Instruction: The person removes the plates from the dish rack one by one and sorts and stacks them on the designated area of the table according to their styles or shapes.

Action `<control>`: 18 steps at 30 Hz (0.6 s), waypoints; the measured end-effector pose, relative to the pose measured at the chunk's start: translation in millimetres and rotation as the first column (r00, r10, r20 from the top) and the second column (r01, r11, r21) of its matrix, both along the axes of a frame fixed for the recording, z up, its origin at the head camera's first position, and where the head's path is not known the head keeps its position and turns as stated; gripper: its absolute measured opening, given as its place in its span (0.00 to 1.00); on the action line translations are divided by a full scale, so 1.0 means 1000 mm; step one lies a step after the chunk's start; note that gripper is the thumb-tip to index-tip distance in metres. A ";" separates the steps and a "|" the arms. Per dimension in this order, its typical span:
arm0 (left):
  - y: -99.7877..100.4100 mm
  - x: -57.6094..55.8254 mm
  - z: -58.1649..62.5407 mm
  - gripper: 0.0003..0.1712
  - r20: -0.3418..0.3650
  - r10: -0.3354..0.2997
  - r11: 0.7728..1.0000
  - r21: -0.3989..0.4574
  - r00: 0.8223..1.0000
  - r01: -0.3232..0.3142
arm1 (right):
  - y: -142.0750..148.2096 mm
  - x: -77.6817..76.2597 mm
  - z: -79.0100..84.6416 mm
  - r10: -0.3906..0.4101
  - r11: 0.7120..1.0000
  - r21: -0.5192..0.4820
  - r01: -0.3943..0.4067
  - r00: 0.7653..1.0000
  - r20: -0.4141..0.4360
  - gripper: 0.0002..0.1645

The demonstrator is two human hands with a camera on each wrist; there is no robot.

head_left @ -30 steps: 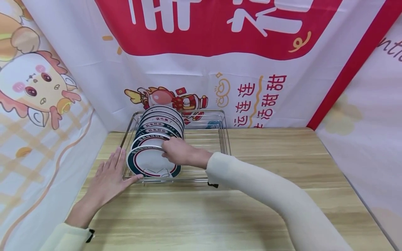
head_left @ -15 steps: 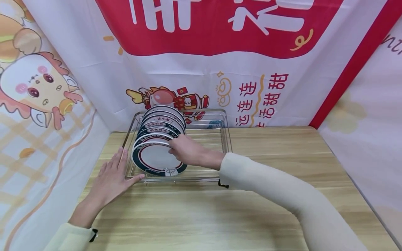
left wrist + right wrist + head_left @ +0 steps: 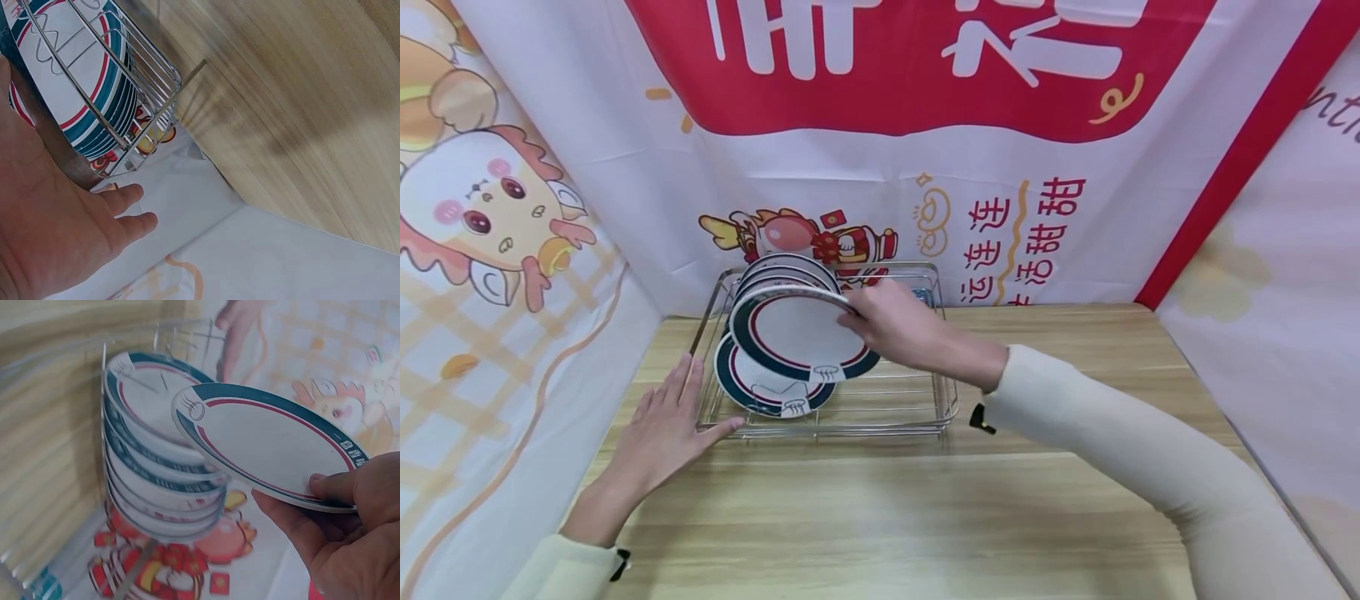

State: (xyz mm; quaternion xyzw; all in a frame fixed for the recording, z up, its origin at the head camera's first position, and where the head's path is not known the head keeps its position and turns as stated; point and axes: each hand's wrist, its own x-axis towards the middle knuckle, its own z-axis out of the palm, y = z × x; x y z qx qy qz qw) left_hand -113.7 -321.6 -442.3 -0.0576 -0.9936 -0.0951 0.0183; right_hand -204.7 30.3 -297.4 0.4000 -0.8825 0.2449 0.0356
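My right hand (image 3: 901, 327) pinches the edge of a white plate (image 3: 801, 333) with a dark green rim and a red ring, thumb on its face in the right wrist view. That plate is raised and tilted above the wire dish rack (image 3: 880, 430). Behind and below it, several more plates (image 3: 156, 450) stand in a row at the rack's left end; the front one (image 3: 760, 385) is partly covered by the lifted plate. My left hand (image 3: 662, 437) lies with spread, straight fingers against the rack's left side, its thumb at the front corner.
The rack stands on a wooden table (image 3: 880, 517) near the back wall. A printed cloth (image 3: 850, 158) hangs behind it, and another patterned cloth (image 3: 497, 350) covers the left side. Bare wire slots (image 3: 895, 392) show in the rack's right part.
My right hand has lifted the front plate up out of the row and carried it to the right and back. The plate behind it now shows. My left hand has stayed in place.
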 end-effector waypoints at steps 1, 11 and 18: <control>0.000 0.000 0.000 0.70 0.002 0.000 1.000 0.000 1.000 0.000 | 0.005 -0.001 0.004 -0.015 1.000 -0.012 0.015 1.000 0.000 0.11; -0.001 -0.001 -0.001 0.69 -0.009 -0.006 1.000 0.008 1.000 0.006 | 0.064 -0.019 0.031 -0.177 0.981 -0.089 0.173 0.983 -0.049 0.09; -0.002 0.000 -0.002 0.69 -0.015 -0.010 1.000 0.019 1.000 0.010 | 0.101 -0.036 0.035 -0.303 0.948 -0.111 0.297 0.952 -0.039 0.15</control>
